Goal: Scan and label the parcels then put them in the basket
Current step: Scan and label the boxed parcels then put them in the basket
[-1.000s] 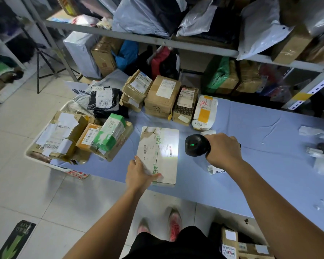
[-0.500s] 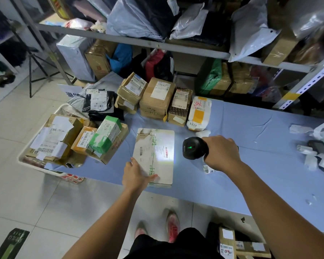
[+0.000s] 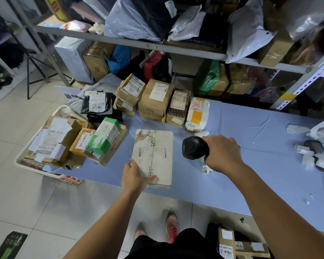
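Note:
A flat white-and-brown parcel (image 3: 153, 156) with barcodes lies on the blue table (image 3: 251, 184) near its front edge. My left hand (image 3: 134, 177) holds its near left corner, thumb on top. My right hand (image 3: 223, 153) grips a black barcode scanner (image 3: 194, 147), whose head points left toward the parcel; no light falls on the parcel. A white basket (image 3: 26, 165) at the table's left end holds several labelled boxes, with a green-and-white box (image 3: 103, 136) on top.
Several cardboard parcels (image 3: 155, 99) and a yellow-white bag (image 3: 197, 114) stand in a row at the table's back. A black bag parcel (image 3: 96, 103) lies left of them. Label scraps and a small device (image 3: 313, 146) sit at far right. Metal shelving with bags stands behind.
The scanner's bright patch on the parcel and its green indicator have gone out. Both hands stay about where they were; the view shifted slightly.

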`<state>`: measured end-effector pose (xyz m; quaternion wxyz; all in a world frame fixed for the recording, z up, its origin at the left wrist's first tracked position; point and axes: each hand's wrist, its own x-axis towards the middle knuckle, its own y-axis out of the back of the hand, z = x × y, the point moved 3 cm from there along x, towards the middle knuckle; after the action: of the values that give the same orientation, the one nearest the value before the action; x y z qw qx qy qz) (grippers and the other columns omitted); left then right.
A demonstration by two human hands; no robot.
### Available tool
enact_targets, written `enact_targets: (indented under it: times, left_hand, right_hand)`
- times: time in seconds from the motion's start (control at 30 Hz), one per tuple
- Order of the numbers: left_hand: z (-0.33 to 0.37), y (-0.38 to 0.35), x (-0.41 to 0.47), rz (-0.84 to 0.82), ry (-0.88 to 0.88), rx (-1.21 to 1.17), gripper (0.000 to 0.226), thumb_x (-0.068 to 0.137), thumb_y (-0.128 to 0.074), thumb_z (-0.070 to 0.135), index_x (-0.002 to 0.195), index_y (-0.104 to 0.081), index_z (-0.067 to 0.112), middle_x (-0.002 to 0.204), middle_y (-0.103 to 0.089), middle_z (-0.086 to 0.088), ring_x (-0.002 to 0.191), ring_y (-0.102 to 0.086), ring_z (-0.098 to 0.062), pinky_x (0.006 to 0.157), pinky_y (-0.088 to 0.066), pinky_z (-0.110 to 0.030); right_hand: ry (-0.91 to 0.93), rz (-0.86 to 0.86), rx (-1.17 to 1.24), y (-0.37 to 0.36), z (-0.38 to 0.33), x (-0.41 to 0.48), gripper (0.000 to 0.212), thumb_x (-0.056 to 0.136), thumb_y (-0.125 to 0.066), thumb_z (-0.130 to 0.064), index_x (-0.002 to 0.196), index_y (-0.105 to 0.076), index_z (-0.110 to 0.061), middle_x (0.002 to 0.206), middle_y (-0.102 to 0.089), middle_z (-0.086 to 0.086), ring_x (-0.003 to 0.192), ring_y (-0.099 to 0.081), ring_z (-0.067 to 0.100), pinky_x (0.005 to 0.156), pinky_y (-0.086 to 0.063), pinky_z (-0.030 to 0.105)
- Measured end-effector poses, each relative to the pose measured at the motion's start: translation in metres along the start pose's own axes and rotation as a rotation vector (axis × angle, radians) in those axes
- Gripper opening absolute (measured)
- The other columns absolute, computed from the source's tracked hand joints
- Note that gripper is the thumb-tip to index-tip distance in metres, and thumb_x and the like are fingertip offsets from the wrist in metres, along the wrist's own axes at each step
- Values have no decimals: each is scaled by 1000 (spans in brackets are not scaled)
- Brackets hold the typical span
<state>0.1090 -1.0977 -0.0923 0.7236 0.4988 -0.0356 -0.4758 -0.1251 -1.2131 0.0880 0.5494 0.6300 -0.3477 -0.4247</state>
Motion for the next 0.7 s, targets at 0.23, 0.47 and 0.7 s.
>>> enact_targets:
  times: [0.23, 0.47, 0.7]
  left_hand:
    - [-1, 1, 1, 7, -12, -4, 134, 56, -86, 63, 154, -12, 8, 134, -41, -8, 128, -41, -27, 98, -48, -45]
    - [-1, 0, 2, 8, -13, -2, 130, 56, -86, 62, 152, -18, 6, 133, -41, -10, 127, -41, -28, 101, -46, -45]
    - [9, 4, 11, -25, 12, 89, 126, 49, -89, 64, 144, -30, 5, 130, -46, -10, 124, -46, -28, 97, -50, -46]
  right_hand:
    - [-20, -15, 53, -2, -1, 2, 26, 83, -60, -12, 104, -59, -27, 94, -65, -1, 97, -57, 23, 89, -40, 37]
    - [-52, -272, 193, -70, 14, 1, 33, 92, -49, -12, 125, -46, -17, 123, -47, 6, 120, -39, 28, 97, -37, 41]
    - [-141, -230, 298, -134, 29, -17, 42, 82, -65, -6, 119, -53, -23, 118, -57, -2, 104, -55, 21, 73, -44, 31]
